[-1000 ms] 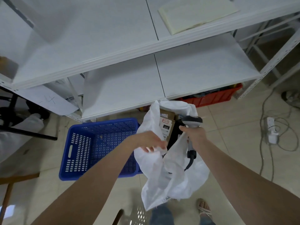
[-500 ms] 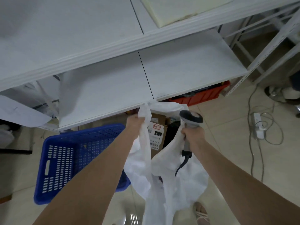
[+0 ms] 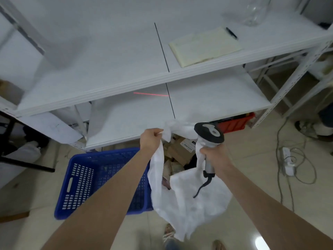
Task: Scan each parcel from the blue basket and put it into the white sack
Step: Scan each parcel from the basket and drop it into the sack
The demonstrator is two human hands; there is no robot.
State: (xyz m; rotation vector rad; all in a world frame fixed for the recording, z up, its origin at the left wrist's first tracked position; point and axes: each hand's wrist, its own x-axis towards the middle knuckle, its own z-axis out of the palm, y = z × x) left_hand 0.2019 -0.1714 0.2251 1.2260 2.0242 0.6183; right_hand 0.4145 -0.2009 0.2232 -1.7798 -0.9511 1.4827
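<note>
Shelf (image 3: 126,112): white, two tiers, in front of me; a red scan line (image 3: 151,94) falls on the lower tier.
Blue basket (image 3: 81,181): on the floor, touching the sack's left side; I see its perforated bottom.
White sack (image 3: 189,201): mouth held open between my hands.
Parcels (image 3: 180,152): brown cardboard boxes piled inside the sack.
Scanner (image 3: 210,133): upright, cord hanging over the sack.
Left hand (image 3: 150,141): fingers curled tight on the sack's left rim.
Right hand (image 3: 215,156): fingers wrapped round the scanner handle, sack rim pinned against it.

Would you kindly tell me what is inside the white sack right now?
Cardboard parcels with labels show through the white sack's open mouth; whatever lies deeper is covered by its fabric.
</note>
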